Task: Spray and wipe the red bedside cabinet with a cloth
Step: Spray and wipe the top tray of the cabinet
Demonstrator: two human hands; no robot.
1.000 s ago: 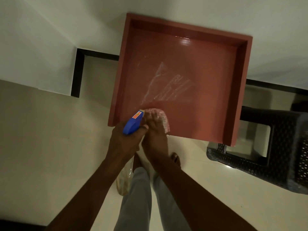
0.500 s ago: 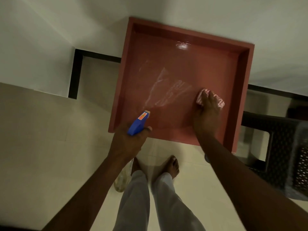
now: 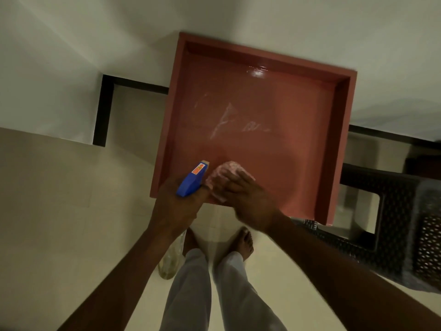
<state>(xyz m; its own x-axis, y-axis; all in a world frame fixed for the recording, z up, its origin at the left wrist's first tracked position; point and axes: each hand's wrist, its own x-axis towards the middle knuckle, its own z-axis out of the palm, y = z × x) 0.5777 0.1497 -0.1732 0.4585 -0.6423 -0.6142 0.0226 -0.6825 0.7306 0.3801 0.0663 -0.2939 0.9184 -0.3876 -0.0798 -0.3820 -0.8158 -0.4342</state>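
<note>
Change: half a second ago the right hand [image 3: 250, 201] pressed the cloth [image 3: 220, 177] near the cabinet's right wall; now hand and cloth are at the near left corner, next to the spray bottle; fewer white streaks [image 3: 224, 120] show mid-surface.
Right hand: palm down, fingers flat and spread over the cloth, pressing it onto the surface rather than gripping; forearm reaches in from lower right; blurred.
Left hand [image 3: 176, 206]: closed around the bottle's neck, held at the cabinet's near left edge; forearm comes from lower left.
Bottle [image 3: 192, 180]: blue head points toward the cabinet; clear body hangs below the hand.
Cloth: pink, bunched, mostly under the fingertips, touching the bottle's head side.
Cabinet [image 3: 298, 144]: red top with raised rim, against a white wall; a dark woven stool [image 3: 401, 225] stands to its right.
</note>
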